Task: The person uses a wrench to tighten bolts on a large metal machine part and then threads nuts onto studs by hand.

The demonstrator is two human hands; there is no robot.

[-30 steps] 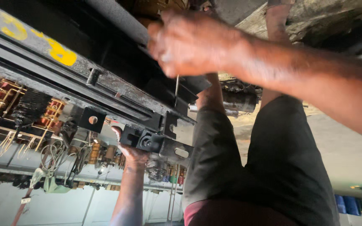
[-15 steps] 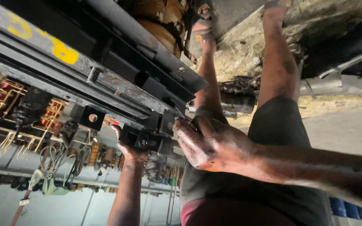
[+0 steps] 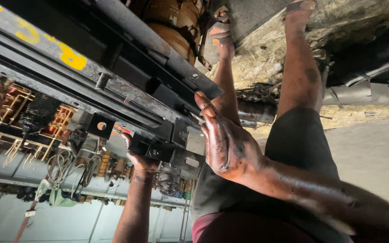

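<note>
Between both hands, left hand [image 3: 141, 158] and right hand [image 3: 223, 139], sits the black bracket [image 3: 169, 150].

Pale concrete floor [image 3: 374, 153], rough straw-strewn ground [image 3: 266, 58], cluttered coil shelves [image 3: 19, 121] in daylight.

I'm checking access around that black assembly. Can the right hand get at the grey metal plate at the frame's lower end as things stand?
Probably yes. The right hand lies open right beside the grey metal plate, fingertips up against the black frame, and nothing sits between them. The left hand grips the black block from below, clear of that side.
</note>
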